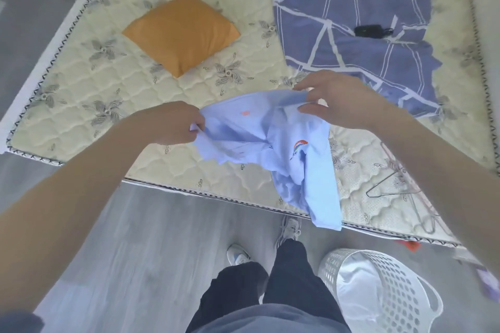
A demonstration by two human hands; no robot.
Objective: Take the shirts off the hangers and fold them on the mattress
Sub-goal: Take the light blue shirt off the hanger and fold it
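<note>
Shirt [270, 143]: light blue, small, crumpled, w/ an orange patch near the top & a rainbow-coloured emblem on the front. It's held up over the mattress [108, 84] near the front edge, lower end hanging past that edge. Left hand [173, 123] pinches one end, right hand [343, 100] pinches the other, fabric sagging btw them. Wire hanger [389, 176] lies by the front right corner.

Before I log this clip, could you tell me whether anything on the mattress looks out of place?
The purple patterned sheet lies rumpled on the far right of the mattress, with a small black object on it that I cannot identify. Loose wire hangers lie near the front edge.
</note>
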